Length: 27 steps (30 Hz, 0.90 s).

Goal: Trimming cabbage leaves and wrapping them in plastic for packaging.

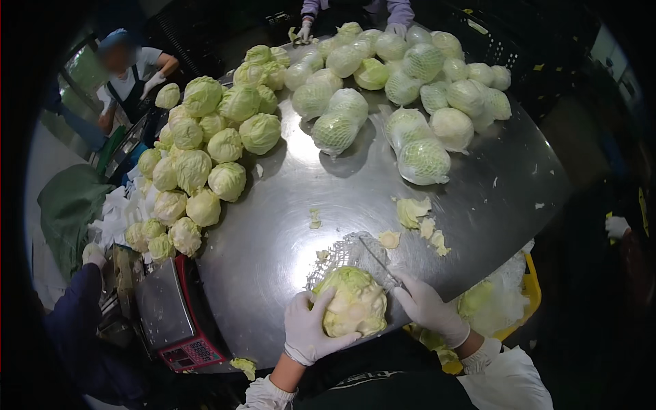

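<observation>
My gloved left hand [316, 324] grips a trimmed head of cabbage [353, 305] from its left side at the near edge of the steel table [266, 302]. The pale cut stem of the cabbage faces up toward me. In my gloved right hand [428, 305] is a knife [376, 256], its thin blade pointing away and to the left. Beneath the blade and behind the cabbage lies a white foam net sleeve [341, 253]. A cut stem slice [389, 239] and a loose cabbage leaf [412, 211] rest farther out on the steel.
Bare cabbages [192, 169] are heaped at left, beside a red weighing scale [192, 353]. Net-sleeved, film-wrapped cabbages [341, 123] crowd the far side. A yellow crate [533, 292] holding leaves and netting stands at right. Co-workers stand at the far edge [356, 7] and left [136, 72].
</observation>
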### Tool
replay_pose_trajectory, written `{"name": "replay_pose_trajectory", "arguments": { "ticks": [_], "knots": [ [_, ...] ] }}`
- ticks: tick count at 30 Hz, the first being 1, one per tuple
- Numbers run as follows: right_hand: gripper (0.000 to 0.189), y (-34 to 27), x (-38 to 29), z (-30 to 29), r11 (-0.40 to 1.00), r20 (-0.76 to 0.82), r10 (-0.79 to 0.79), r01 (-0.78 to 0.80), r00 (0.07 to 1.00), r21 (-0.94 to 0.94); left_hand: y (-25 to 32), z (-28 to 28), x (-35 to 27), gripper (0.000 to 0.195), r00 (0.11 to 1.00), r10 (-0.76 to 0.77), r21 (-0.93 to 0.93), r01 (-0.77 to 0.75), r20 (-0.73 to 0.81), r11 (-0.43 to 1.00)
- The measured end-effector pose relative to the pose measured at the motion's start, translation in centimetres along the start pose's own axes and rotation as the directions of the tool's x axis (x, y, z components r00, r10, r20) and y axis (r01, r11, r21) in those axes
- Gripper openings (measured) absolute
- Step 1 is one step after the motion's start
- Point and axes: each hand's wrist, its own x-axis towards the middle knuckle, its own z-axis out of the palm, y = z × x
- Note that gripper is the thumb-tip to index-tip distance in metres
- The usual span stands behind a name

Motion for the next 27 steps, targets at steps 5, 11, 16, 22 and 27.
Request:
{"name": "replay_pose_trajectory", "arguments": {
  "ticks": [5,11,16,22,27],
  "knots": [
    [0.054,-2.3,-4.1,-0.7,0.993,0.022,0.086,-0.084,0.996,-0.079,2.6,0.9,1.4,0.081,0.991,0.106,0.210,-0.087,-0.081,0.974],
    [0.063,-3.9,-6.0,-0.6,0.986,0.000,0.070,-0.069,0.998,-0.152,3.4,5.1,2.0,0.084,0.969,0.107,-0.020,-0.114,-0.223,0.993],
    [0.064,-3.6,-5.4,-0.8,0.940,0.019,0.132,-0.119,0.991,-0.320,3.8,6.4,2.2,0.084,0.972,0.030,-0.201,-0.079,-0.233,0.976],
    [0.057,-3.0,-3.8,-1.4,0.861,0.012,0.186,-0.157,0.982,-0.484,5.7,6.3,3.7,0.078,0.976,0.019,-0.148,-0.052,-0.219,0.988],
    [0.040,-2.5,-1.8,-1.5,0.885,-0.050,0.166,-0.171,0.985,-0.433,6.2,6.4,4.9,0.076,0.972,0.025,-0.036,-0.034,-0.234,0.999]
  ]
}}
